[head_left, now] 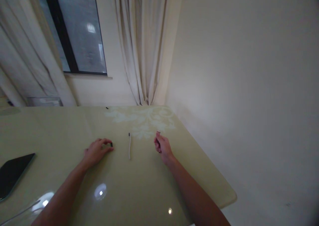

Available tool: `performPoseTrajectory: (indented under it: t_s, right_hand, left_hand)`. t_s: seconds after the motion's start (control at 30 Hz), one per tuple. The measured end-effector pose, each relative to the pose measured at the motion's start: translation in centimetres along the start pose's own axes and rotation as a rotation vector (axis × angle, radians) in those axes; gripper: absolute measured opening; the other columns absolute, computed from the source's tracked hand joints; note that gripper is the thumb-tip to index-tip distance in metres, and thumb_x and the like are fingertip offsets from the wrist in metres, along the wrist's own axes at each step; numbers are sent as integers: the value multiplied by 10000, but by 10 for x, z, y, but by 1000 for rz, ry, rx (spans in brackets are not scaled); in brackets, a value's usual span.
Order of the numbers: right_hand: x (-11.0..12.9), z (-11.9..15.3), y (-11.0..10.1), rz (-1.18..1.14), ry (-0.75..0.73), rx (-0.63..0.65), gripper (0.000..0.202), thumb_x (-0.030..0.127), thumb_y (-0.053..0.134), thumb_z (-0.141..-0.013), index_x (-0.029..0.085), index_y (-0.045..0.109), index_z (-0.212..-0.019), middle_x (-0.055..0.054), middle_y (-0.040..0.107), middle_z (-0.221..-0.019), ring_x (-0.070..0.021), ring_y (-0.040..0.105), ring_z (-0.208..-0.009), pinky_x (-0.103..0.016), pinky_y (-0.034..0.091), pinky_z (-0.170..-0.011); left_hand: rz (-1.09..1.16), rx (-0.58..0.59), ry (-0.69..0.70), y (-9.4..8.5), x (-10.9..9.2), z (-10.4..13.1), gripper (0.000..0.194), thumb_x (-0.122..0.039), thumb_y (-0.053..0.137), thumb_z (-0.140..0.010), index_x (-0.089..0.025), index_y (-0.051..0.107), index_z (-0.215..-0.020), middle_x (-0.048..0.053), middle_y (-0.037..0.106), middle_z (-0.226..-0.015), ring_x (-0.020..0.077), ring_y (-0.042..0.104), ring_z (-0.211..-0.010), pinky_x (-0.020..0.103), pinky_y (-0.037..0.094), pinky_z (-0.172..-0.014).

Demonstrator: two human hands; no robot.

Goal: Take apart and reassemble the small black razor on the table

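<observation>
My left hand (96,151) rests at the table with thumb and fingertips closed on a small black piece (111,144), too small to name. To its right lies a slim white stick with a dark end (129,148), shaped like a toothbrush, pointing away from me and touched by neither hand. Further right, my right hand (162,147) is closed in a fist, thumb on top. A tiny reddish and pale tip (158,131) pokes out above the thumb, and a dark bit shows under the fingers; the rest is hidden in the grip.
A dark flat tablet-like slab (16,174) lies on the glossy table (129,192) at the left. A thin pale cable (21,214) runs across the near left corner. Near the far edge sits a small black bit (107,108). Curtains (142,46) and a wall bound the table.
</observation>
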State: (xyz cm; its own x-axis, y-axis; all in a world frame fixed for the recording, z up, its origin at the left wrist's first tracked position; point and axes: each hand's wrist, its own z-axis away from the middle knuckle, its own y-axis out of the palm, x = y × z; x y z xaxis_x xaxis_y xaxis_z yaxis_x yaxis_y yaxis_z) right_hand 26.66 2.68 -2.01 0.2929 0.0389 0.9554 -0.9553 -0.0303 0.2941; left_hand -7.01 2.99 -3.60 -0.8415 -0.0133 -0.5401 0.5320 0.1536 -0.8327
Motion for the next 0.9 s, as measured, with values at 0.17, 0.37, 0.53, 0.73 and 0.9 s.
performPoseTrajectory:
  t_s: [0.17, 0.37, 0.53, 0.73, 0.9]
  right_hand:
    - [-1, 16, 16, 97, 54, 233, 480, 600, 814, -722, 134, 708, -766, 97, 384, -491, -31, 197, -385, -236, 96, -389]
    - [4, 35, 30, 84, 40, 404, 382, 476, 842, -754, 132, 773, -905, 110, 357, -471, -41, 215, -417, -242, 124, -429]
    - [2, 36, 30, 80, 65, 404, 354, 452, 861, -732, 139, 779, -874, 102, 373, -480, -44, 216, -421, -247, 122, -439]
    - [1, 30, 27, 271, -211, 283, 346, 476, 868, -721, 154, 784, -814, 37, 544, -595, -89, 400, -525, -244, 290, -522]
    - [8, 33, 24, 531, -555, 262, 372, 529, 774, -844, 170, 766, -747, -3, 594, -704, -135, 530, -669, -261, 389, -639]
  left_hand:
    - [342, -64, 272, 14, -54, 27, 432, -507, 741, -754, -244, 682, -1091, 79, 691, -1126, 256, 598, -920, 337, 496, -753]
    - [568, 25, 503, 31, -117, 61, 296, -374, 776, -797, -250, 661, -1040, 29, 679, -1018, 207, 568, -880, 316, 454, -796]
    - [601, -12, 507, 33, -117, 63, 269, -347, 775, -813, -249, 663, -1036, 23, 667, -1017, 195, 556, -881, 309, 440, -815]
    - [749, 120, 315, 28, -116, 65, 584, -425, 795, -787, -258, 611, -1315, 30, 668, -1035, 169, 555, -803, 292, 452, -757]
    - [901, 331, 75, 25, -118, 70, 481, -606, 671, -857, -174, 769, -1044, 19, 629, -802, 135, 474, -671, 245, 358, -608]
